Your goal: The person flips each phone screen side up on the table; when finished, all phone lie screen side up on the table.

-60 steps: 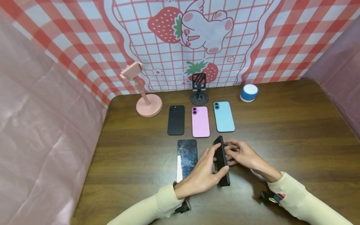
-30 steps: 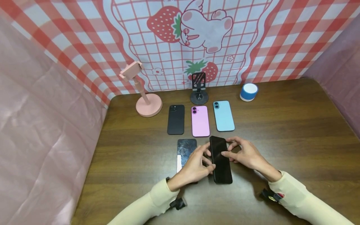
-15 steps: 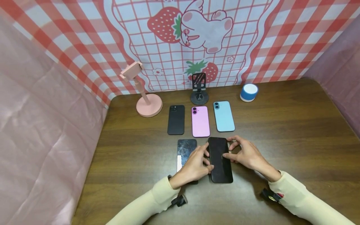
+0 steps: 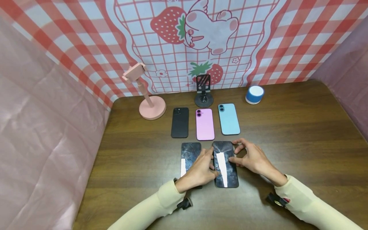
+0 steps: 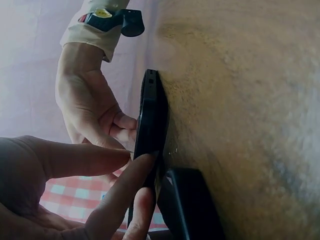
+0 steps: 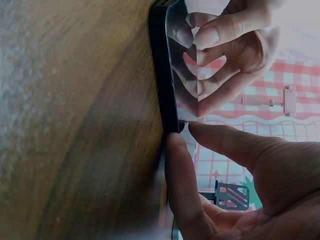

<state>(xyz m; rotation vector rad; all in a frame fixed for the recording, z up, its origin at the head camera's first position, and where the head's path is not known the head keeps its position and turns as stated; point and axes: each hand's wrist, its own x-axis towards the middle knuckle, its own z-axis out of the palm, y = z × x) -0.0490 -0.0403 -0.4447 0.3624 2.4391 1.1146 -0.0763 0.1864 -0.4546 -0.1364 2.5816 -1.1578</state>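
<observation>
A black smartphone [image 4: 231, 177] lies screen up, flat or nearly flat on the wooden table, its glossy face catching a white reflection. My left hand [image 4: 200, 171] holds its left edge, thumb at the screen's rim and fingers along the side. On the opposite edge my right hand [image 4: 254, 158] pinches it between thumb and fingers. In the left wrist view the dark side of this phone [image 5: 150, 112] stands beside the fingertips; the right wrist view gives its other side [image 6: 164, 75]. A second dark phone [image 4: 191, 150], also screen up, is partly hidden under my left hand.
Behind lie a black phone [image 4: 180, 123], a pink phone [image 4: 205, 126] and a light blue phone [image 4: 229, 119], backs up. Farther back stand a pink phone stand [image 4: 152, 108], a black phone stand [image 4: 203, 99] and a blue-and-white cylinder [image 4: 254, 95]. A checked cloth [image 4: 287, 48] hangs behind.
The black phone has turned from standing on its long edge to lying screen up, and a bright reflection has appeared on it. My left hand has shifted from across it to its left edge.
</observation>
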